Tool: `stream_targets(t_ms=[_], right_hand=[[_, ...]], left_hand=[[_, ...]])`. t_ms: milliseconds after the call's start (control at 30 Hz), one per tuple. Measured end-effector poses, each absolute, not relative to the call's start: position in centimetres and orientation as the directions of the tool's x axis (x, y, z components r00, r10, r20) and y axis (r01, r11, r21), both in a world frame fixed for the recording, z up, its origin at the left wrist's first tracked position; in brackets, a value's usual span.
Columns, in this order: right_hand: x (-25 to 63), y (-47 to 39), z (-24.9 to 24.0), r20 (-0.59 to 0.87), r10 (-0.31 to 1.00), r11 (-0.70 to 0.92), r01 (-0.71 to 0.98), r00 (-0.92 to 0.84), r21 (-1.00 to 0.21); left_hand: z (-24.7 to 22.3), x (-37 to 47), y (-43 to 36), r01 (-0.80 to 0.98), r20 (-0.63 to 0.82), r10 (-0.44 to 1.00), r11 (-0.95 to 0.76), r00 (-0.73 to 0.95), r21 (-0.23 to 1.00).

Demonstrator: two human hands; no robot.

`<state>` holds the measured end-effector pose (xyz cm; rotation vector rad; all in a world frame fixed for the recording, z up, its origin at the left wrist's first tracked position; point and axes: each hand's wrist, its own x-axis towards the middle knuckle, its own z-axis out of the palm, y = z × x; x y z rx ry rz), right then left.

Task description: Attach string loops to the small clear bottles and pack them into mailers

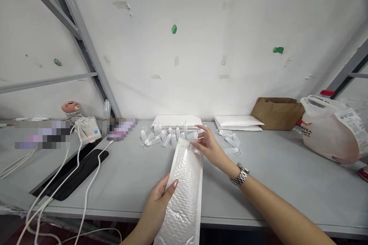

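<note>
A white bubble mailer [184,199] extends from below the table's front edge up over the tabletop. My left hand [158,206] is closed on its left side, thumb on top. At the mailer's upper end, my right hand [208,147], with a metal watch on the wrist, pinches a small clear plastic bottle [195,138]. Behind the mailer, several small translucent bottles [166,138] with thin tips stand and lie in a group. Several more bottles [231,141] lie to the right of my right hand.
White mailers [178,121] and others [238,122] lie near the wall. A brown paper bag [277,114] and a white plastic bag [330,132] are at right. White cables, a power strip [89,129] and a black mat [77,174] occupy the left.
</note>
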<state>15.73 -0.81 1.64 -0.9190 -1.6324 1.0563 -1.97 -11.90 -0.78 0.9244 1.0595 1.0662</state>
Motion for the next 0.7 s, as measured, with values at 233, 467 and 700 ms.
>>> stream_targets(t_ms=[233, 467, 700], right_hand=[[16.2, -0.7, 2.3, 0.139, 0.895, 0.188, 0.075, -0.423, -0.979], [16.1, -0.9, 2.2, 0.069, 0.872, 0.192, 0.210, -0.484, -0.959], [15.4, -1.9, 2.2, 0.113, 0.809, 0.350, 0.320, -0.577, -0.880]], left_hand=[[-1.0, -2.0, -11.8, -0.253, -0.235, 0.964, 0.260, 0.122, 0.932], [-1.1, -2.0, -11.7, -0.282, -0.250, 0.964, 0.266, 0.093, 0.922], [-1.3, -2.0, -11.7, -0.271, -0.286, 0.958, 0.279, 0.014, 0.921]])
